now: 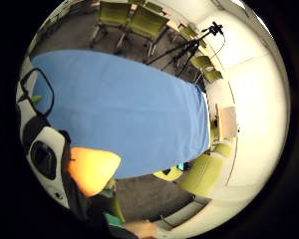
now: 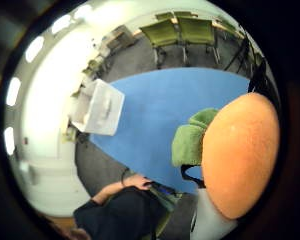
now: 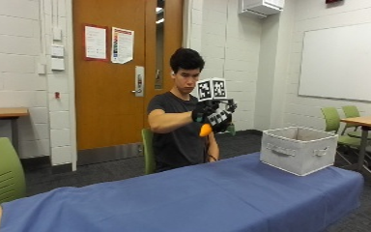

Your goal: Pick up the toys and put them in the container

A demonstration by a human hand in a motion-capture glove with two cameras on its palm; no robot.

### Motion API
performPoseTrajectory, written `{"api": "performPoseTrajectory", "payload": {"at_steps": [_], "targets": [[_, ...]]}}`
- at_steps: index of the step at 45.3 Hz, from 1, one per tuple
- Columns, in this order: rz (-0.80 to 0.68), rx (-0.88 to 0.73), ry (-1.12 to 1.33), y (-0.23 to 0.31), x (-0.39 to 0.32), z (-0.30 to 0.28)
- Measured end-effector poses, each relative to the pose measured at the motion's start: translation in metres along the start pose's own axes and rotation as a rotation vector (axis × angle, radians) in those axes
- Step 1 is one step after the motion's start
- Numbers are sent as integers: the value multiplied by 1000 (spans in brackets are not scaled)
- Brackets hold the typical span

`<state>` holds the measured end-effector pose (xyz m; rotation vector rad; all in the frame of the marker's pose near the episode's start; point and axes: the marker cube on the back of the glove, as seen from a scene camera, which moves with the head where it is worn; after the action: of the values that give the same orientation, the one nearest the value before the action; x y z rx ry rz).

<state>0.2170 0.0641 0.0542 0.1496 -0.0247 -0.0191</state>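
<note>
The hand [image 3: 214, 116] hangs well above the counter [image 3: 192, 193], with open air beneath it and on the way across to the container [image 3: 298, 149]. Only the container stands on the blue cloth, off to the hand's thumb side, its top open.

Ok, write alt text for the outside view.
A person seated behind a blue-covered table holds an orange toy in the air with their gloved right hand. A grey fabric container stands on the table, off to the side of the raised hand.

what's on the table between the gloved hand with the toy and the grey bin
Nothing: in the outside view only bare blue tablecloth lies between the raised right hand, gripping an orange toy, and the bin.
</note>
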Motion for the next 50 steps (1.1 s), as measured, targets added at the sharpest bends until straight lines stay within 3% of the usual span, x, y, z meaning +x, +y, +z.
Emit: {"api": "performPoseTrajectory", "payload": {"at_steps": [12,21,29,34,39,46,50], "targets": [[-119,63,-34,-81,-113,-74],[-244,57,-96,-107,-215,-95],[-485,55,-111,-118,-312,-100],[-420,36,-159,-125,-367,-100],[-547,27,-201,-145,-357,-90],[-603,-1,-194,-157,-368,-69],[-535,-53,-233,-154,-389,-60]]}}
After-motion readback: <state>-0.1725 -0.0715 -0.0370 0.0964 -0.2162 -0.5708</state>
